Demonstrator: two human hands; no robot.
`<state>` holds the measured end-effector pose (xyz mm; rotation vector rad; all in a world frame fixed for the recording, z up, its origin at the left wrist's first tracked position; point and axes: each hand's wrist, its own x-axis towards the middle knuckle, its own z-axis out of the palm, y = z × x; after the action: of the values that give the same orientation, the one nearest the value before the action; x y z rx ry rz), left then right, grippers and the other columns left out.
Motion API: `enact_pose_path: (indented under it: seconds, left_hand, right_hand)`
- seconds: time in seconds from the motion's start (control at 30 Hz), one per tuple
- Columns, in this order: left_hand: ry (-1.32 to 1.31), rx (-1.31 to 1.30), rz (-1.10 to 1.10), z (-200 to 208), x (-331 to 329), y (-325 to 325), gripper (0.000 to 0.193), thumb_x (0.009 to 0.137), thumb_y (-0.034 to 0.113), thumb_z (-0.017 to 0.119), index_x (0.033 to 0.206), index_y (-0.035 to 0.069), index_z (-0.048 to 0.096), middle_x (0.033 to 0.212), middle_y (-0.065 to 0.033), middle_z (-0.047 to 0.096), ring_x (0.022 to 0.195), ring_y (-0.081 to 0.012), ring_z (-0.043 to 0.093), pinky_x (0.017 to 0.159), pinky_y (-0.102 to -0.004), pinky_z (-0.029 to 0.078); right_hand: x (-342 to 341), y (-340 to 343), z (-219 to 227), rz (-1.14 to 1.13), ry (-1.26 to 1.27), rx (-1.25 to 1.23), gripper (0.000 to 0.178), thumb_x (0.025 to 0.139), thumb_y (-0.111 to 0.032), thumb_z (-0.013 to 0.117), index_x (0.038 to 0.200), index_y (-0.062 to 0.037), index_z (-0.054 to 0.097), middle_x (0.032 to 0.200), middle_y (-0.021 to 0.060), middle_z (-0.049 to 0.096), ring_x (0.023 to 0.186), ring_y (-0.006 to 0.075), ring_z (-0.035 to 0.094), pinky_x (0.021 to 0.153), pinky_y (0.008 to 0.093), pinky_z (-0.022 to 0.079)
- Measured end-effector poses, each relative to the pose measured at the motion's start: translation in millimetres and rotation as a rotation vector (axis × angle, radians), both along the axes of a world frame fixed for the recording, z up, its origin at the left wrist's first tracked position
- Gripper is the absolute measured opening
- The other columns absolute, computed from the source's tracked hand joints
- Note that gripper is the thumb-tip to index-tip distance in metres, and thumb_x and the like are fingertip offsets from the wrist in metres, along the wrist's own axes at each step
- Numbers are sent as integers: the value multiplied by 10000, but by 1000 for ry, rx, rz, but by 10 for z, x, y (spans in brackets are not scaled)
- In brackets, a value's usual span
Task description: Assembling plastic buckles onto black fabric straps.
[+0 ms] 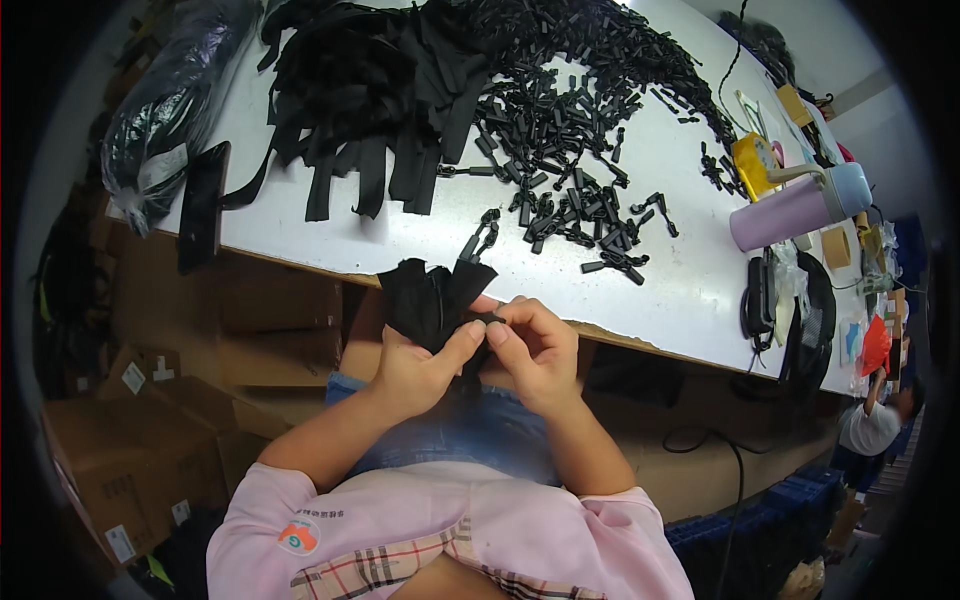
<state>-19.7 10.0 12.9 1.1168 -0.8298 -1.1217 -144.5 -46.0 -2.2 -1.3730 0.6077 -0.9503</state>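
Observation:
Over my lap, just off the table's near edge, my left hand (425,368) is closed around a folded black zipper strip (432,305), whose ends fan out above the fingers. My right hand (540,358) pinches the strip's other part between thumb and forefinger, close against the left thumb. Any slider between the fingertips is hidden. Beyond the hands lie a few loose black zipper sliders (480,237) with long pulls. Many more form a slider pile (560,110) at the middle and back. A heap of black zipper strips (345,75) hangs together at the back left.
The white table (330,245) spans the view. A dark phone-like slab (205,205) overhangs its left edge beside a plastic-wrapped black bundle (165,120). A lilac bottle (785,212) and tape roll (836,247) stand right. Cardboard boxes (150,460) fill the lower left; another person (872,428) is far right.

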Motion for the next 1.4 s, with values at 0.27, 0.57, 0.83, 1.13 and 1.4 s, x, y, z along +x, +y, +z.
enact_pose_path:
  seconds: [0.27, 0.57, 0.83, 1.13, 1.4]
  left_hand:
    - [-14, 3, -111, 56, 86, 16, 156, 782, 53, 556, 931, 11, 552, 783, -25, 558, 620, -44, 503, 508, -170, 401]
    - [-169, -55, -28, 29, -3, 29, 89, 799, 73, 545, 853, 4, 528, 741, -20, 534, 676, -94, 518, 608, -222, 429]
    - [138, 62, -67, -64, 106, -119, 216, 852, 243, 476, 888, 33, 509, 625, 11, 469, 441, -32, 389, 382, -164, 314]
    - [337, 133, -296, -72, 117, -58, 330, 823, 315, 429, 959, 15, 433, 641, -16, 465, 469, -59, 399, 398, -180, 322]
    - [467, 120, -355, -77, 151, -57, 326, 804, 167, 509, 1082, 11, 440, 836, -43, 515, 688, -96, 497, 592, -210, 410]
  right_hand:
    - [-69, 2, 1, 97, -55, 104, 78, 790, -71, 547, 834, -11, 524, 696, -1, 496, 572, 45, 431, 476, 182, 349]
    - [-124, -111, 159, 87, 77, -56, 95, 700, -18, 604, 769, -1, 541, 542, -41, 454, 432, 5, 347, 397, 161, 289]
    - [5, -44, 128, -42, 328, -644, 207, 616, -66, 643, 791, -31, 539, 683, 66, 521, 524, 197, 489, 440, 276, 389]
    - [49, -71, 128, -89, 168, -695, 196, 603, 37, 644, 758, -19, 538, 796, 90, 526, 612, 195, 511, 529, 271, 424]
    - [11, -66, 99, -161, 28, -471, 165, 685, 62, 599, 832, 30, 532, 837, 94, 526, 656, 94, 507, 590, 195, 434]
